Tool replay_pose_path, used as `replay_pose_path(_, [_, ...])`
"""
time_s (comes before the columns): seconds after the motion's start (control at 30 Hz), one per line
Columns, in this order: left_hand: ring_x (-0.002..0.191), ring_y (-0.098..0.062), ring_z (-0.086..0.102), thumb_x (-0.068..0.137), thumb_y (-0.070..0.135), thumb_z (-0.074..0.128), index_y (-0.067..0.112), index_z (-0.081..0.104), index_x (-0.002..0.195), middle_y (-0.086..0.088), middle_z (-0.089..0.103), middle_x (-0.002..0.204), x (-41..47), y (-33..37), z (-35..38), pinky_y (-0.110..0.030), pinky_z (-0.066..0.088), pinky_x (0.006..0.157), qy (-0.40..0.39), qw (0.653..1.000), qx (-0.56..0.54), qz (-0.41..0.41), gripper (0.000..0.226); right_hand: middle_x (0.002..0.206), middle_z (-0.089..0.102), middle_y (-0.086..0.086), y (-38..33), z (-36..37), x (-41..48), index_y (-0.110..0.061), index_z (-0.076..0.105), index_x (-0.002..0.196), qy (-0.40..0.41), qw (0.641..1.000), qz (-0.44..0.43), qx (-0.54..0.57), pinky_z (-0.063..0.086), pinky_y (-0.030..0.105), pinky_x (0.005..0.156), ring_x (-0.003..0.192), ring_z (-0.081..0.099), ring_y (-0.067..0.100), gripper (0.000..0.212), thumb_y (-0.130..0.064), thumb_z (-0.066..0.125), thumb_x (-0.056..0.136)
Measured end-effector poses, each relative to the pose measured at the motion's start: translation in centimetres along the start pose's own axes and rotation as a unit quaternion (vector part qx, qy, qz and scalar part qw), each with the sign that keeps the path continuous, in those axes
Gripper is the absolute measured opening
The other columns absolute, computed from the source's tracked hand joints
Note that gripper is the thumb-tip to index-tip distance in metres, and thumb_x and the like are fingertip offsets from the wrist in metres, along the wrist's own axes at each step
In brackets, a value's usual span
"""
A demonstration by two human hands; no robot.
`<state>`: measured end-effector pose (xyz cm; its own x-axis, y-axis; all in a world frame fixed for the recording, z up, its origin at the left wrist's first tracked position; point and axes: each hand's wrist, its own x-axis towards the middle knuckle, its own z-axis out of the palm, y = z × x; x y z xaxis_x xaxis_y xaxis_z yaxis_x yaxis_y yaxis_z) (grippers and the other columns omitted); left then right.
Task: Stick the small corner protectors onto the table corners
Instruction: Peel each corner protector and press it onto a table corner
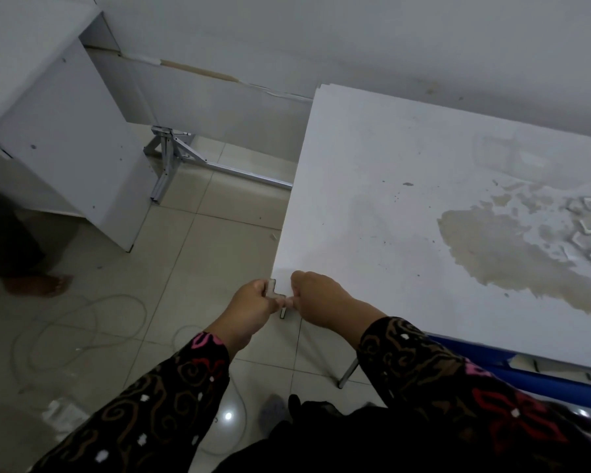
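A white table (pixel 372 206) with a worn, stained top fills the right side. At its near left corner sits a small translucent corner protector (pixel 274 291), L-shaped. My left hand (pixel 249 307) grips the protector from the left side of the corner. My right hand (pixel 316 298) pinches it from the right, knuckles over the table's front edge. Both sets of fingers are curled round the piece, hiding most of it. A short leg of the protector (pixel 283 314) hangs down below the corner.
A white cabinet (pixel 65 141) stands at the left. A folded metal frame (pixel 171 158) lies on the tiled floor by the wall. A white cable (pixel 82 322) loops over the floor. Another person's bare foot (pixel 41 285) is at far left. Blue material (pixel 526 370) lies under the table's front edge.
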<state>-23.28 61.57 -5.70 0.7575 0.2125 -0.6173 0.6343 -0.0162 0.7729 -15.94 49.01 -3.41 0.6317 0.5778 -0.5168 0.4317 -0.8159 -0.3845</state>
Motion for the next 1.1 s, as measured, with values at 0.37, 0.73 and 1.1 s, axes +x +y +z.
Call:
replay_pose_path(0.37, [0.079, -0.011, 0.063, 0.096, 0.026, 0.053, 0.011, 0.062, 0.109, -0.002, 0.07, 0.097, 0.5, 1.5, -1.4, -0.025, 0.04, 0.072, -0.016, 0.998, 0.0, -0.06, 0.022, 0.088, 0.046, 0.001, -0.5, 0.4, 0.1, -0.012, 0.044, 0.097, 0.007, 0.999, 0.036, 0.017, 0.038, 0.033, 0.067, 0.081, 0.047, 0.021, 0.041, -0.053, 0.046, 0.091])
replay_pose_path(0.73, [0.074, -0.025, 0.06, 0.092, 0.025, 0.056, -0.004, 0.067, 0.09, -0.017, 0.067, 0.085, 1.5, 1.0, -0.1, -0.026, 0.043, 0.069, 0.074, 0.995, 0.018, -0.06, 0.032, 0.076, 0.041, -0.003, -0.5, 0.7, 0.7, -0.015, 0.04, 0.091, 0.014, 0.999, 0.04, 0.014, 0.041, 0.032, 0.065, 0.079, 0.05, 0.02, 0.029, -0.041, 0.051, 0.092])
replay_pose_path(1.1, [0.116, -0.025, 0.052, 0.09, 0.041, 0.053, 0.022, 0.049, 0.13, 0.0, 0.057, 0.126, 0.3, 1.8, 0.9, -0.044, 0.042, 0.099, 0.169, 0.956, 0.242, 0.01, 0.045, 0.084, 0.051, 0.002, 0.7, 0.2, -1.7, -0.012, 0.047, 0.083, 0.085, 0.989, 0.033, 0.118, 0.034, 0.023, 0.059, 0.076, 0.048, 0.018, 0.016, -0.023, 0.054, 0.093])
